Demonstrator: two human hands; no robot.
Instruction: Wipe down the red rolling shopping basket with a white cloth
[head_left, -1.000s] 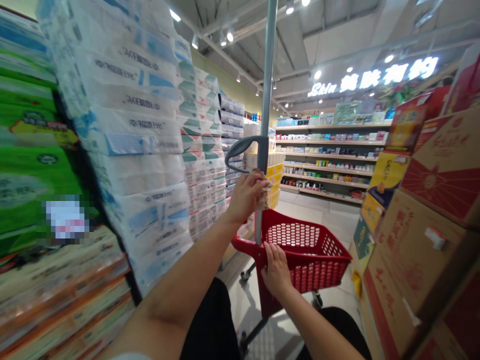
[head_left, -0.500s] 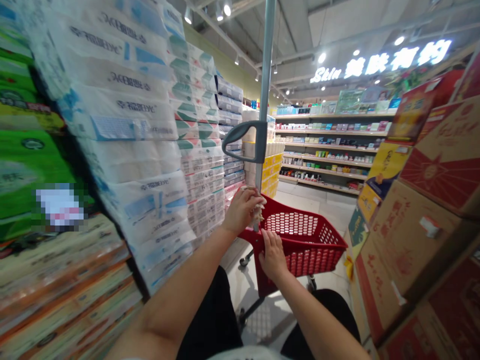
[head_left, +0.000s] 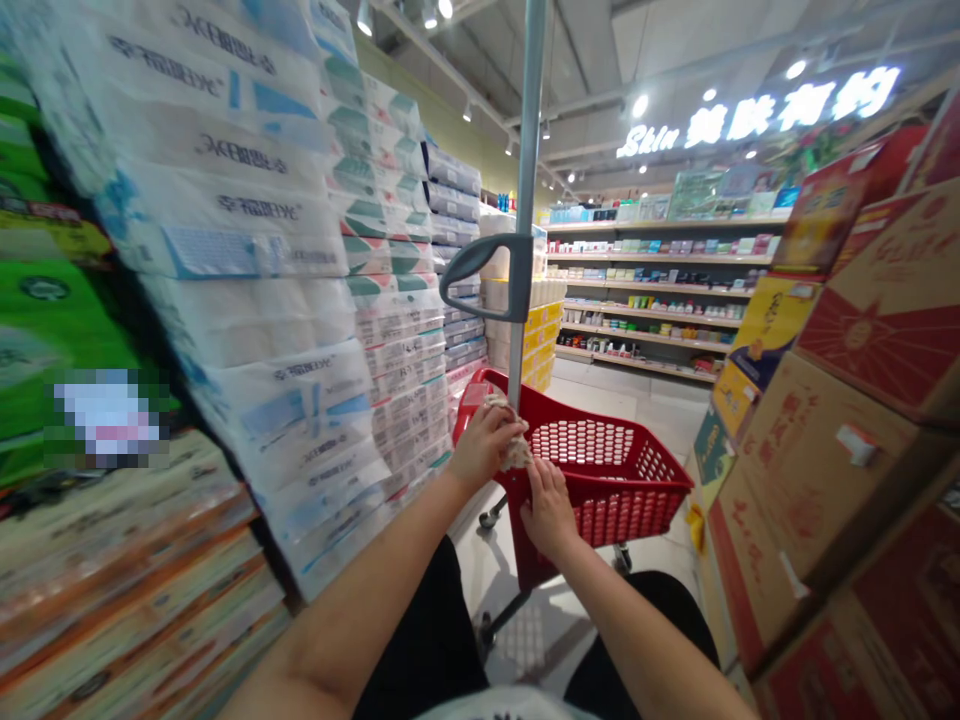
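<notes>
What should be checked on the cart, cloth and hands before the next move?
1. Cloth in the left hand: ok, held near the pole's foot.
2. Right hand on the basket: ok, at its near end.
3. Handle free of both hands: ok, they are below it.
4. Wheels locked: cannot tell.
5. Cloth clean: cannot tell, mostly covered by fingers.
</notes>
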